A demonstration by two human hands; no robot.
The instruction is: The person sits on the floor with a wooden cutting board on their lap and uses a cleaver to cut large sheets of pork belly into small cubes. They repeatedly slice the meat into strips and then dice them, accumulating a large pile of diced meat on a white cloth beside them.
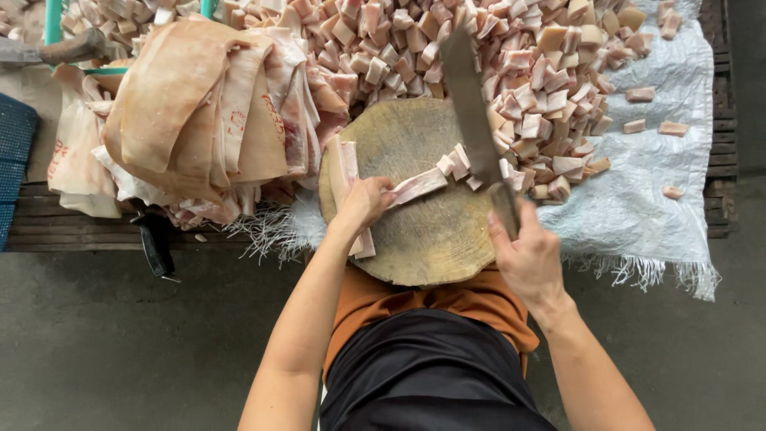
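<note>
A round wooden chopping block [423, 231] stands in front of me. My left hand [363, 203] presses down on a strip of raw pork belly [419, 186] that lies across the block. My right hand [527, 255] grips the handle of a long cleaver [471, 112], whose blade is raised and blurred above the strip's right end. Several small cut cubes [455, 162] lie beside the blade. More uncut strips [343, 172] rest on the block's left edge under my left wrist.
A big heap of cut pork cubes [479, 56] lies behind the block on a white woven sheet [638, 207]. A stack of large pork skin slabs [199, 112] sits at the left on a slatted wooden platform [72, 227]. Concrete floor lies below.
</note>
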